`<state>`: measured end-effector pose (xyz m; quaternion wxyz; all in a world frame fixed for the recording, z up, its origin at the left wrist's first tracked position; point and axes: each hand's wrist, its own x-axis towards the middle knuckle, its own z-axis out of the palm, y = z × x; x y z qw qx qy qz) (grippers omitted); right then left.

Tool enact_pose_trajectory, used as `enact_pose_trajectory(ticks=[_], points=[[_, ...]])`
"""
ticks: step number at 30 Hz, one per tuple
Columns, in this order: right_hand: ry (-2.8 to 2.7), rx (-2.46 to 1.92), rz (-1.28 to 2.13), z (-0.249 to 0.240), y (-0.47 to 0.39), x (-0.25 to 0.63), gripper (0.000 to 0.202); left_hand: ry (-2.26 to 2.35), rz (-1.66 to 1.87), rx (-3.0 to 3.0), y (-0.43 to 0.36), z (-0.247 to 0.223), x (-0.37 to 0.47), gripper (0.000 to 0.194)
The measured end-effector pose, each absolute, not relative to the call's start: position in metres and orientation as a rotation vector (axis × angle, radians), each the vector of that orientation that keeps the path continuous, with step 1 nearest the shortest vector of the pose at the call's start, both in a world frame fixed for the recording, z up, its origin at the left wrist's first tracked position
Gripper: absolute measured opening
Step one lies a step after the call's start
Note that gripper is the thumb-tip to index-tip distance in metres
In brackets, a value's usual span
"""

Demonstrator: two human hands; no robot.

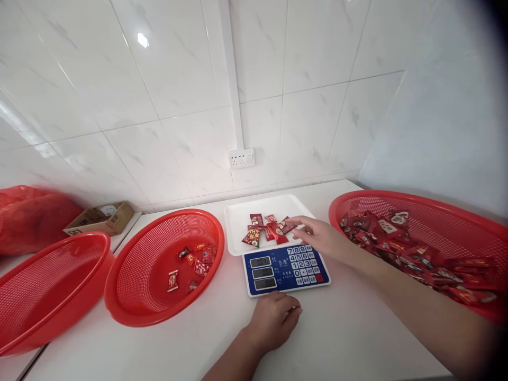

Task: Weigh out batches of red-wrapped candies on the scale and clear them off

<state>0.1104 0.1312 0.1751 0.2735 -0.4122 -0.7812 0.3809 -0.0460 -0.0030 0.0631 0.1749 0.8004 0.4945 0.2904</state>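
My right hand (315, 234) reaches over the scale's white weighing tray (238, 209). Between its thumb and index finger is a dark red snack packet (284, 225), at the right edge of a small pile. Several other small red packets lie on the tray, among them a red and green packet (252, 236). Below the tray is the scale's blue keypad and display panel (282, 270), with lit digits too faint to read surely. My left hand (274, 321) rests curled on the white table, just in front of the panel; whether anything is inside its fingers is hidden.
To the right stands a red mesh basket (436, 201) holding many red packets. Left of the scale, another red basket (164, 312) holds several loose packets. Farther left are a tilted red basket (55, 264), a cardboard box (115, 219) and a red bag (34, 219). A tiled wall runs behind.
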Motion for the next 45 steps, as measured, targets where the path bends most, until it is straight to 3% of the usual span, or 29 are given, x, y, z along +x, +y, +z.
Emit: enact_pose_trajectory(ticks=[10, 13, 27, 32, 36, 38, 45], points=[[-1.949, -1.296, 1.408, 0.083, 0.044, 0.169, 0.03, 1.315, 0.773, 2.336, -0.004, 0.063, -0.041, 0.021], [-2.011, -1.316, 1.364, 0.063, 0.033, 0.166, 0.029, 1.296, 0.703, 2.372, -0.005, 0.06, -0.036, 0.022], [-2.165, -1.273, 1.17, 0.052, 0.03, 0.156, 0.022, 1.271, 0.601, 2.363, -0.002, 0.057, -0.025, 0.022], [-2.173, -1.285, 1.151, 0.052, 0.03, 0.157, 0.025, 1.254, 0.801, 2.447, -0.004, 0.069, -0.032, 0.023], [-2.182, -1.317, 1.138, 0.05, 0.03, 0.158, 0.027, 1.613, 1.295, 2.345, 0.007, 0.099, -0.056, 0.015], [-2.182, -1.313, 1.132, 0.049, 0.03, 0.158, 0.028, 1.867, 1.373, 2.324, 0.018, 0.114, -0.07, 0.018], [-2.178, -1.263, 1.112, 0.048, 0.031, 0.161, 0.028, 2.318, 0.898, 2.277, 0.046, 0.129, -0.076, 0.038]])
